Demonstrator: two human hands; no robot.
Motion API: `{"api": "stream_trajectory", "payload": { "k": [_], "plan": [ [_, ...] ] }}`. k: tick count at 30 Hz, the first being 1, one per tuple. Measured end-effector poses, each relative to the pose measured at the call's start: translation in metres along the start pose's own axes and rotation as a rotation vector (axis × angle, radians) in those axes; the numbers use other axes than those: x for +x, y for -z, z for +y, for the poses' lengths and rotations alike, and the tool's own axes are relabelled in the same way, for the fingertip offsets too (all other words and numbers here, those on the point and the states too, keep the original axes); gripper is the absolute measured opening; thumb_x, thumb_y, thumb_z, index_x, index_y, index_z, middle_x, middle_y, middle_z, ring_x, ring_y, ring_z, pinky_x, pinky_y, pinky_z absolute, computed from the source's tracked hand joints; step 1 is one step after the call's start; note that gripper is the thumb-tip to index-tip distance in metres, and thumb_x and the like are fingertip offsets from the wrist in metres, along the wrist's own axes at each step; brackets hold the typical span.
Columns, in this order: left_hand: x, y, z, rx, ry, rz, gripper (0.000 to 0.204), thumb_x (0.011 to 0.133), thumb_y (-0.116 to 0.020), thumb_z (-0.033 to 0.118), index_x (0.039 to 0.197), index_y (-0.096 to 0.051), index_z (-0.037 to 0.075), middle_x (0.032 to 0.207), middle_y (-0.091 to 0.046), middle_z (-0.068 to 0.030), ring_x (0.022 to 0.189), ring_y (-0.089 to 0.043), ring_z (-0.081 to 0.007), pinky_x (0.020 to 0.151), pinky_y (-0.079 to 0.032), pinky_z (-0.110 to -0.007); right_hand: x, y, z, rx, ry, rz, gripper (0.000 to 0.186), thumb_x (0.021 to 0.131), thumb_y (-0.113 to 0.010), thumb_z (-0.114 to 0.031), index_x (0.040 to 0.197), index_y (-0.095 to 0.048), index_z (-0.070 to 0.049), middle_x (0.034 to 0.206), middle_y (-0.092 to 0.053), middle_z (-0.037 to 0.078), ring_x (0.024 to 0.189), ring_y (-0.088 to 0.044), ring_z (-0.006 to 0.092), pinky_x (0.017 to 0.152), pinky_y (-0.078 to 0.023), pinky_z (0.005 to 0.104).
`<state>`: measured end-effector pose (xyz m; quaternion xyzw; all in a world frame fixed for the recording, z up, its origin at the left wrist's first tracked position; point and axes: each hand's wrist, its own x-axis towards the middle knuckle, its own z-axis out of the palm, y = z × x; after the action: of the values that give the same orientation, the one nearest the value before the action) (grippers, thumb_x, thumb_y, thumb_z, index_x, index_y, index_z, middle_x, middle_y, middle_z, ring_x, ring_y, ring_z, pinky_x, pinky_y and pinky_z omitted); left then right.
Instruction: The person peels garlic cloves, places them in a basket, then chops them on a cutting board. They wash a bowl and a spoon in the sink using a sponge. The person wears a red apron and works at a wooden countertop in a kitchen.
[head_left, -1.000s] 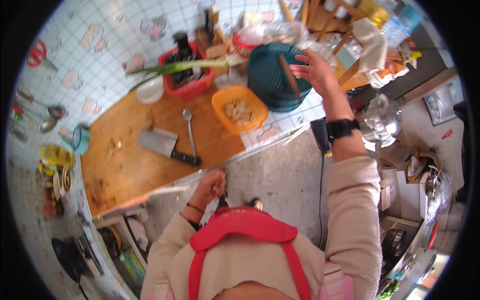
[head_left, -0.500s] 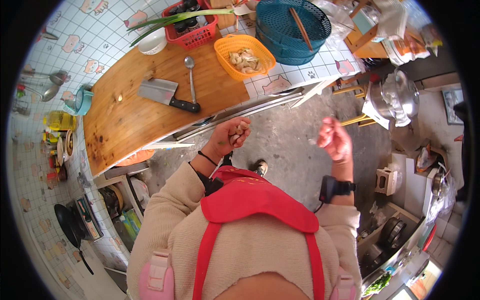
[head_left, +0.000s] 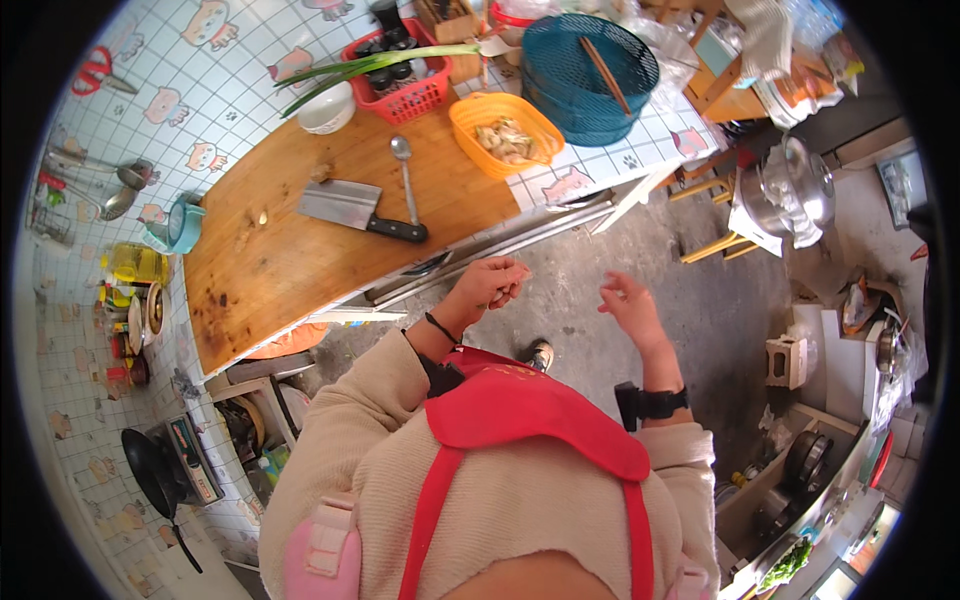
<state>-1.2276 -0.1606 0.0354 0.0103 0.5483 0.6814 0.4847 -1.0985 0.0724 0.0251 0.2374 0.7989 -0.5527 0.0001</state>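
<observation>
My left hand (head_left: pixel 492 284) is closed around small pale pieces that look like garlic cloves, below the wooden board's front edge. My right hand (head_left: pixel 626 298) is apart from it on the right, fingers apart and partly curled, holding nothing visible. On the wooden board (head_left: pixel 245 284) lie a cleaver (head_left: pixel 340 205), a metal spoon (head_left: pixel 407 180) and small pale bits. Beside the board an orange basket (head_left: pixel 479 107) contains pale peeled pieces, perhaps garlic.
At the back are a red basket (head_left: pixel 408 103) of bottles, green onion (head_left: pixel 380 63), a white bowl (head_left: pixel 325 115) and teal baskets (head_left: pixel 560 60) with chopsticks. A metal pot (head_left: pixel 805 188) stands right; a black pan (head_left: pixel 152 470) is lower left.
My right hand came down from the teal baskets to beside my left hand, then moved slightly left, its fingers spreading. My left hand moved up and right, still closed.
</observation>
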Motion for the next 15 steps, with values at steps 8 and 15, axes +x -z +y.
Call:
{"api": "stream_trajectory", "payload": {
  "k": [8, 15],
  "plan": [
    [-0.064, 0.116, 0.015, 0.004, -0.095, 0.18, 0.018, 0.082, -0.058, 0.016, 0.091, -0.06, 0.001, 0.063, -0.052, -0.0018, 0.044, -0.038, -0.0036, 0.038, -0.029, -0.018, 0.047, -0.143, -0.083, -0.285, 0.382, -0.145, 0.023, 0.079, -0.055, -0.014, 0.101, -0.057, -0.008, 0.081, -0.061, 0.012, 0.071, -0.06, 0.0278, 0.063, -0.048, 0.035],
    [-0.125, 0.204, 0.016, -0.095, -0.154, 0.351, 0.016, 0.084, -0.056, 0.015, 0.091, -0.06, 0.002, 0.06, -0.051, -0.0014, 0.043, -0.038, -0.0033, 0.037, -0.028, -0.017, 0.122, -0.25, -0.152, -0.694, 0.23, -0.14, 0.027, 0.076, -0.057, -0.028, 0.09, -0.057, -0.004, 0.088, -0.061, 0.015, 0.083, -0.059, 0.031, 0.071, -0.048, 0.0388]
  ]
}}
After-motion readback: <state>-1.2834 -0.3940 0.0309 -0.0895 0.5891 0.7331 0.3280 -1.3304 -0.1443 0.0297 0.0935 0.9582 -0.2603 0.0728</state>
